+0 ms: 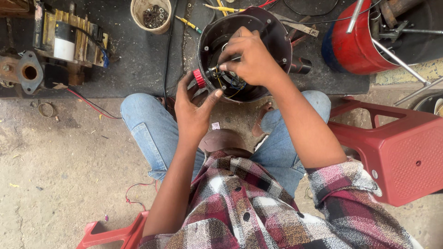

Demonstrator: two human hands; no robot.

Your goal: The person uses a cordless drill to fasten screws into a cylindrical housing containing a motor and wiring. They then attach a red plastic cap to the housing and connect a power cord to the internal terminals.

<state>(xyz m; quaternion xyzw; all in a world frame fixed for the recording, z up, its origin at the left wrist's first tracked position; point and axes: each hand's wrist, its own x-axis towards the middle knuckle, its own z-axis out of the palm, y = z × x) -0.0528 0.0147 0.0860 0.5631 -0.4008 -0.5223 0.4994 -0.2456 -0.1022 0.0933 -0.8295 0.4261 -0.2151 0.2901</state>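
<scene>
Reaching into the round black housing (pixel 277 41), the right hand (pixel 251 60) has its fingertips pinched together on a small dark part among the wires (pixel 233 85) at the housing's floor; what exactly they clamp is too small to tell. The left hand (pixel 194 108) cups the near rim from below, fingers spread apart against the outer wall, thumb just beside the red knob (pixel 199 78). The housing stands tilted toward the person, between the knees, its far side over the dark mat (pixel 138 60).

For good control, keep the left hand firm on the rim so that the housing does not rock, and work the right fingertips in short movements, clear of the thin yellow and blue leads.

Room is tight inside the housing wall. Outside it, a cup of small metal parts (pixel 151 14) stands to the left, a yellow-handled tool (pixel 188 23) near the rim, a red drum (pixel 355 44) well to the right, and a red plastic stool (pixel 397 147) beside the right elbow.
</scene>
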